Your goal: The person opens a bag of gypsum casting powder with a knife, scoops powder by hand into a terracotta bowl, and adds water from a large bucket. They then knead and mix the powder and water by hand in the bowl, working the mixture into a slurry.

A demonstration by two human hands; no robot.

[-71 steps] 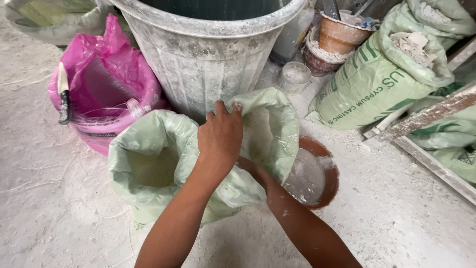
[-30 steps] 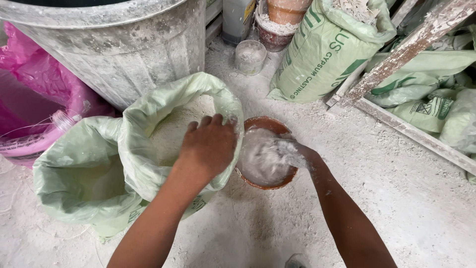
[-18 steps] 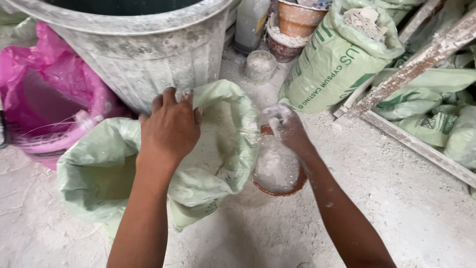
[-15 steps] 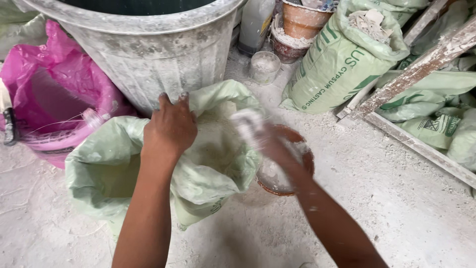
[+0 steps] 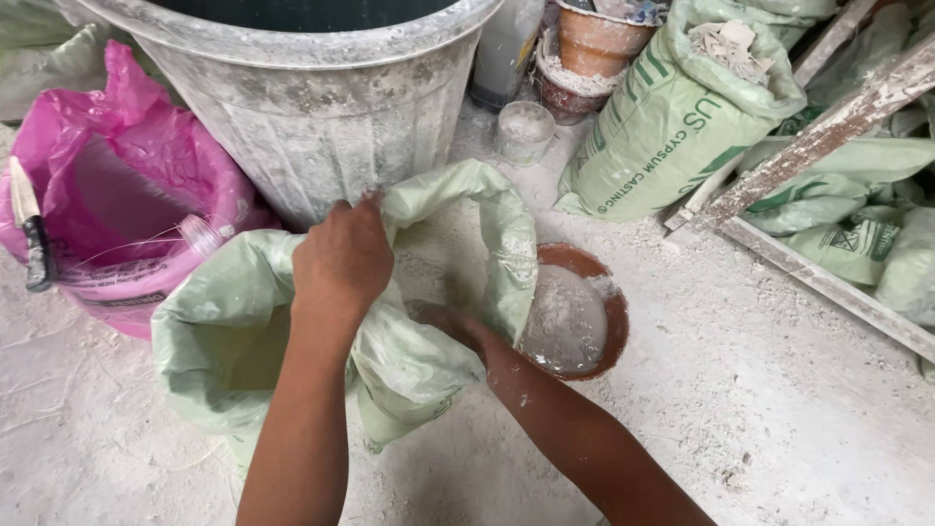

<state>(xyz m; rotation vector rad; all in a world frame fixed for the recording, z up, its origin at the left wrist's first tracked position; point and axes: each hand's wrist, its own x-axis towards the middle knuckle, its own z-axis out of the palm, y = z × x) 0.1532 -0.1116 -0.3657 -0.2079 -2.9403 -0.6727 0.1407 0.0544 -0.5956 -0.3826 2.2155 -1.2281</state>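
Observation:
My left hand point(image 5: 343, 255) grips the rim of a pale green woven sack point(image 5: 443, 244) and holds its mouth open. My right hand point(image 5: 443, 321) reaches down into that sack; its fingers are hidden inside, so what they hold cannot be seen. Just to the right of the sack stands a brown bowl point(image 5: 609, 302) with white powder in it. A second pale green sack point(image 5: 209, 331) sits against the first, on its left.
A big grey bin point(image 5: 302, 107) stands behind the sacks. A pink bag over a bucket point(image 5: 117, 195) with a knife point(image 5: 29, 229) is at the left. More green sacks point(image 5: 672, 117), small pots point(image 5: 604, 39), a cup point(image 5: 524, 131) and a wooden plank point(image 5: 828, 127) lie right.
My right hand carried powder from the sack to the brown bowl, then went back into the sack. My left hand has kept hold of the sack's rim.

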